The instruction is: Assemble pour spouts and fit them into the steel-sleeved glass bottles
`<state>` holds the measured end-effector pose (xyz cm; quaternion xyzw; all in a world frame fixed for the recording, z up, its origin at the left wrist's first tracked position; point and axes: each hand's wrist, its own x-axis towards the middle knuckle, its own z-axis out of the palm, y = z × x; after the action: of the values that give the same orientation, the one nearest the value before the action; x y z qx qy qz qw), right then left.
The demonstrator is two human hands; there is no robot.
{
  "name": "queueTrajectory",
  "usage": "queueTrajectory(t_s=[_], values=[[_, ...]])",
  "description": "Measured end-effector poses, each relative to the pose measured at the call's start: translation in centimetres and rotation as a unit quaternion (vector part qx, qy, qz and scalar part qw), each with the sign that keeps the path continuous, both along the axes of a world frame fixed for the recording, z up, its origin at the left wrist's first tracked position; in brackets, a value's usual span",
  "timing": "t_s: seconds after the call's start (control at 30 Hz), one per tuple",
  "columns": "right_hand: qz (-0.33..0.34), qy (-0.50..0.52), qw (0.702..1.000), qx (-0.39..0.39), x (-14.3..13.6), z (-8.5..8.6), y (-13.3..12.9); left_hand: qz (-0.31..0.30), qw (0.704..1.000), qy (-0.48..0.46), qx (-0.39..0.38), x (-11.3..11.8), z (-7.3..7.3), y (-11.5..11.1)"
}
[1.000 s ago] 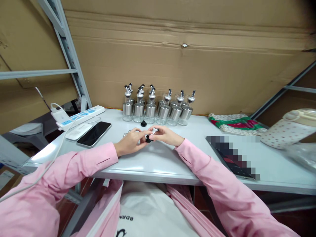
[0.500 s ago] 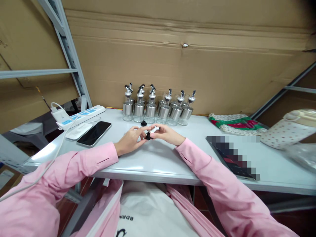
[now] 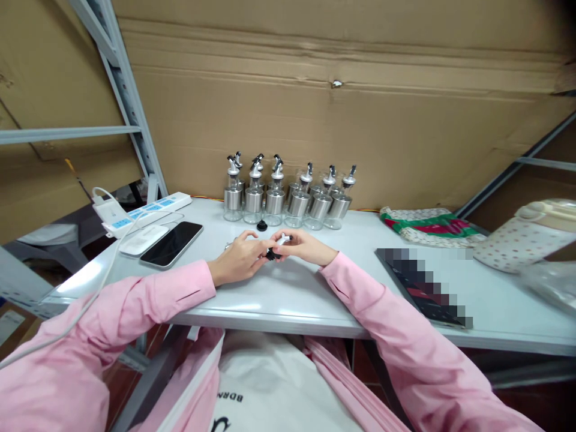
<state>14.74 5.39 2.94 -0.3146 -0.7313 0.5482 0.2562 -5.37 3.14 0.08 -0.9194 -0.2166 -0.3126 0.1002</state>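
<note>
Both my hands meet over the table (image 3: pixel 288 294), just in front of the bottles. In the fingers of my right hand (image 3: pixel 303 246) is a silver pour spout (image 3: pixel 284 239) with a dark tip. My left hand (image 3: pixel 240 257) pinches the black ribbed stopper (image 3: pixel 271 254) at the spout's lower end; fingers partly cover it. Behind the hands a loose black stopper (image 3: pixel 261 225) lies on the table. Some small silver piece shows partly behind my left hand, too hidden to name. Several glass bottles with steel sleeves (image 3: pixel 275 200) stand in rows at the back, the front ones topped with spouts.
To the left lie a phone (image 3: pixel 172 244), a white power bank (image 3: pixel 144 239) with its cable and a power strip (image 3: pixel 148 213). At right are a dark flat packet (image 3: pixel 423 288), a patterned cloth (image 3: pixel 427 226) and a dotted kettle (image 3: pixel 524 237). Cardboard (image 3: pixel 252 102) backs the table.
My left fingers have shifted slightly over the black stopper, and the spout has turned a little in my right hand. The bottles and the loose stopper stay where they were.
</note>
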Motion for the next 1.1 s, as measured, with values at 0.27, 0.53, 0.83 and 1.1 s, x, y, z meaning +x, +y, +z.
queueTrajectory(t_s=[0.27,0.53,0.83,1.1], values=[[-0.008,0.119,0.992,-0.042,0.15,0.39,-0.09,0.007,0.997,-0.068,-0.033,-0.15,0.56,0.05],[0.029,0.096,0.994,-0.043,0.39,0.38,-0.25,0.032,0.996,-0.053,-0.067,-0.06,0.66,-0.17],[0.035,0.056,0.997,-0.028,-0.14,0.25,-0.55,0.042,0.995,0.018,-0.087,-0.22,0.19,0.19],[0.046,0.061,0.996,-0.048,-0.37,0.17,-0.67,0.034,0.995,0.038,-0.088,-0.14,0.36,0.09]])
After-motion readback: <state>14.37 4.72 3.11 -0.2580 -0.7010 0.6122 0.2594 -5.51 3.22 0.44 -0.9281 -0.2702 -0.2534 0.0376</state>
